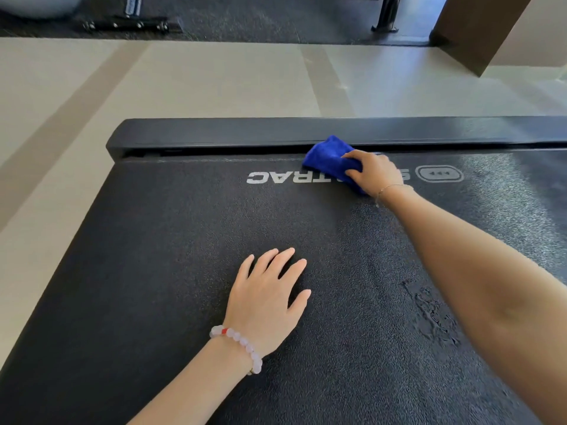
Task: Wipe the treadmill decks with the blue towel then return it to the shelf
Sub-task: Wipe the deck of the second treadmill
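Note:
A black textured treadmill deck (171, 246) fills most of the view, with white lettering near its far end. My right hand (376, 174) grips a bunched blue towel (326, 157) and holds it down on the belt over the lettering, just before the black end rail (233, 130). My left hand (267, 297) rests flat on the belt nearer to me, fingers spread and holding nothing. A beaded bracelet sits on my left wrist and a thin chain on my right.
Beyond the end rail lies pale tiled floor (190, 78). Dark rubber flooring with gym equipment bases (125, 24) runs along the top. A brown panel (478, 29) stands at the upper right. A scuffed patch (432, 314) marks the belt on the right.

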`<act>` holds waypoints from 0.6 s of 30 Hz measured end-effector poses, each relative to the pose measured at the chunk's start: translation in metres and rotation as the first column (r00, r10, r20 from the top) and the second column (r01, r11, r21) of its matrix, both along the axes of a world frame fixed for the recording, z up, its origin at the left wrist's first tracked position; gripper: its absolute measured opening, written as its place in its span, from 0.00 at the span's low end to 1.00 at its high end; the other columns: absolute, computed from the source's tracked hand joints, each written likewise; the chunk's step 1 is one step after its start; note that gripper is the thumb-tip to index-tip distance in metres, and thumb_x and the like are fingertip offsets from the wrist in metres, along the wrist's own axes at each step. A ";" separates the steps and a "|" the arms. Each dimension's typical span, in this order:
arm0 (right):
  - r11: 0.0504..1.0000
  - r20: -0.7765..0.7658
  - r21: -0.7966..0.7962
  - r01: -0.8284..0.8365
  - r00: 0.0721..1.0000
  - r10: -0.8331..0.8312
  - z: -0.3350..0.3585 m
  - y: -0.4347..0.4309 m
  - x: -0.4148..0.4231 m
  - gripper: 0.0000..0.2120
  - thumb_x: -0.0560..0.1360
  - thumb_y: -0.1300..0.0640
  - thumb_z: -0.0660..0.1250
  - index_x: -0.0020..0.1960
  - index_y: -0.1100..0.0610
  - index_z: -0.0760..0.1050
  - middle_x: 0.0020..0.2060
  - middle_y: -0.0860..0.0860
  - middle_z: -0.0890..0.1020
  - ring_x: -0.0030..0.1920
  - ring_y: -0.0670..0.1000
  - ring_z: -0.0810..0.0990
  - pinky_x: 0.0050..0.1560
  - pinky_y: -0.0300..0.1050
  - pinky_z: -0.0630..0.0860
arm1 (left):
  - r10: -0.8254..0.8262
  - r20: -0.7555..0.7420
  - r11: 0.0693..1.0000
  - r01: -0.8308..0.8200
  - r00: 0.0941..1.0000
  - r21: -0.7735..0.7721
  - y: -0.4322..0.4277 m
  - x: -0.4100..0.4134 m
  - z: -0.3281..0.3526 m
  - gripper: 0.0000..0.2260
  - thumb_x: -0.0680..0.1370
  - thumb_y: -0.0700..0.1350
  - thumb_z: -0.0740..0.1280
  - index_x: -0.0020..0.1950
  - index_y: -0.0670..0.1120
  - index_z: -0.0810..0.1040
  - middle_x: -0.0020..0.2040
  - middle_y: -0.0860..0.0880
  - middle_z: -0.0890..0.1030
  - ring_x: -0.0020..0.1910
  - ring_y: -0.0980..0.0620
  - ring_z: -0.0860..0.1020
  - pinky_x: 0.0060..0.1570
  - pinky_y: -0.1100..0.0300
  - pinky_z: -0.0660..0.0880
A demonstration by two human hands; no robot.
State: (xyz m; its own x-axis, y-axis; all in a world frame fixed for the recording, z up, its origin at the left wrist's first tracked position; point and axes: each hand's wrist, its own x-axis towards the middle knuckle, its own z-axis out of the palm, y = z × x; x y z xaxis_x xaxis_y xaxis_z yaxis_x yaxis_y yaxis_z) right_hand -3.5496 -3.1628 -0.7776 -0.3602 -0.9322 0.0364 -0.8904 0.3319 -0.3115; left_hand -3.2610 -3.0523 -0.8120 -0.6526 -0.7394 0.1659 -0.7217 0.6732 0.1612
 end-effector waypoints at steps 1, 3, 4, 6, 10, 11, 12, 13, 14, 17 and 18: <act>1.000 0.002 0.006 0.016 1.000 -0.016 0.000 0.003 -0.007 0.17 0.76 0.53 0.62 0.65 0.45 0.71 0.60 0.59 0.77 0.58 0.64 0.75 0.57 0.56 0.72 | -0.003 -0.008 1.000 0.003 1.000 0.002 0.001 0.000 0.000 0.22 0.75 0.58 0.53 0.61 0.51 0.77 0.62 0.51 0.77 0.62 0.48 0.74 0.61 0.45 0.71; 1.000 0.005 0.009 0.029 1.000 -0.029 -0.001 0.009 -0.016 0.17 0.76 0.54 0.62 0.65 0.45 0.70 0.61 0.59 0.77 0.58 0.64 0.75 0.57 0.55 0.72 | -0.013 -0.042 1.000 0.014 0.999 0.007 0.005 0.001 0.001 0.21 0.75 0.57 0.54 0.59 0.51 0.78 0.61 0.51 0.78 0.61 0.48 0.75 0.60 0.44 0.71; 1.000 0.006 0.007 0.023 1.000 -0.023 -0.001 0.013 -0.017 0.17 0.77 0.54 0.62 0.65 0.45 0.70 0.61 0.58 0.77 0.59 0.63 0.75 0.57 0.54 0.72 | -0.020 -0.060 1.000 0.021 0.998 0.011 0.008 0.001 0.001 0.21 0.75 0.56 0.54 0.59 0.50 0.79 0.60 0.51 0.78 0.61 0.48 0.75 0.60 0.43 0.71; 1.000 -0.003 0.002 -0.001 1.000 0.001 0.000 0.022 -0.015 0.17 0.77 0.55 0.61 0.65 0.47 0.71 0.61 0.57 0.77 0.60 0.63 0.74 0.57 0.53 0.71 | -0.028 -0.079 1.000 0.029 0.996 0.011 0.013 0.001 0.001 0.20 0.75 0.56 0.55 0.58 0.50 0.79 0.60 0.51 0.78 0.61 0.48 0.75 0.60 0.43 0.71; 0.999 0.014 -0.012 -0.032 0.999 0.032 0.002 0.050 -0.006 0.16 0.77 0.55 0.63 0.65 0.48 0.72 0.61 0.54 0.78 0.60 0.61 0.74 0.57 0.53 0.71 | -0.027 -0.076 0.999 0.029 0.997 0.031 0.025 0.000 0.003 0.20 0.75 0.56 0.54 0.58 0.50 0.79 0.60 0.51 0.78 0.61 0.48 0.75 0.60 0.43 0.71; 0.999 0.018 -0.009 -0.041 0.999 0.042 0.003 0.058 -0.004 0.17 0.76 0.55 0.63 0.64 0.48 0.72 0.61 0.53 0.78 0.61 0.60 0.74 0.57 0.52 0.70 | -0.027 -0.069 0.999 0.030 0.997 0.035 0.028 0.000 0.003 0.21 0.75 0.56 0.54 0.58 0.50 0.79 0.60 0.51 0.78 0.61 0.48 0.75 0.59 0.43 0.72; 0.999 0.025 -0.009 -0.049 0.998 0.049 0.004 0.067 -0.002 0.17 0.76 0.55 0.64 0.64 0.47 0.72 0.62 0.51 0.78 0.61 0.60 0.74 0.58 0.52 0.70 | -0.029 -0.061 0.999 0.031 0.998 0.036 0.031 0.000 0.004 0.21 0.75 0.56 0.54 0.58 0.50 0.79 0.60 0.51 0.78 0.60 0.48 0.76 0.59 0.43 0.72; 0.999 0.036 -0.009 -0.053 0.998 0.053 0.004 0.076 0.001 0.17 0.76 0.55 0.64 0.64 0.47 0.73 0.63 0.49 0.77 0.62 0.59 0.74 0.59 0.51 0.70 | -0.032 -0.055 0.999 0.034 0.998 0.040 0.035 0.001 0.004 0.21 0.75 0.56 0.54 0.58 0.50 0.79 0.60 0.51 0.78 0.60 0.48 0.76 0.59 0.44 0.72; 0.998 0.043 -0.009 -0.058 0.997 0.059 0.005 0.087 0.004 0.17 0.76 0.55 0.64 0.64 0.47 0.73 0.63 0.48 0.77 0.62 0.58 0.74 0.59 0.51 0.70 | -0.035 -0.050 0.998 0.037 0.998 0.051 0.040 0.003 0.005 0.21 0.75 0.57 0.54 0.58 0.50 0.79 0.60 0.51 0.79 0.60 0.48 0.76 0.59 0.45 0.72; 0.996 0.044 -0.001 -0.087 0.995 0.087 0.006 0.122 0.016 0.17 0.76 0.55 0.65 0.64 0.46 0.73 0.64 0.45 0.77 0.62 0.57 0.75 0.60 0.50 0.70 | -0.035 -0.038 0.996 0.038 0.999 0.075 0.054 0.008 0.008 0.21 0.74 0.56 0.54 0.57 0.50 0.80 0.59 0.52 0.79 0.59 0.49 0.77 0.58 0.47 0.72; 0.996 0.047 -0.001 -0.094 0.994 0.094 0.005 0.134 0.020 0.17 0.76 0.55 0.65 0.64 0.46 0.73 0.64 0.43 0.76 0.62 0.56 0.75 0.60 0.50 0.71 | -0.038 -0.031 0.996 0.040 0.999 0.085 0.060 0.010 0.010 0.21 0.74 0.56 0.54 0.56 0.50 0.80 0.59 0.52 0.79 0.59 0.49 0.77 0.58 0.47 0.72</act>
State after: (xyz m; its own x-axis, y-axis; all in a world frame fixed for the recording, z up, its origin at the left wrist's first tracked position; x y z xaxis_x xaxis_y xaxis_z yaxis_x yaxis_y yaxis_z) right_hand -3.5298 -3.0292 -0.7725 -0.2722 -0.9620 0.0201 -0.9020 0.2478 -0.3535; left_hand -3.2512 -2.9926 -0.8020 -0.6768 -0.7258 0.1226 -0.6895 0.6835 0.2396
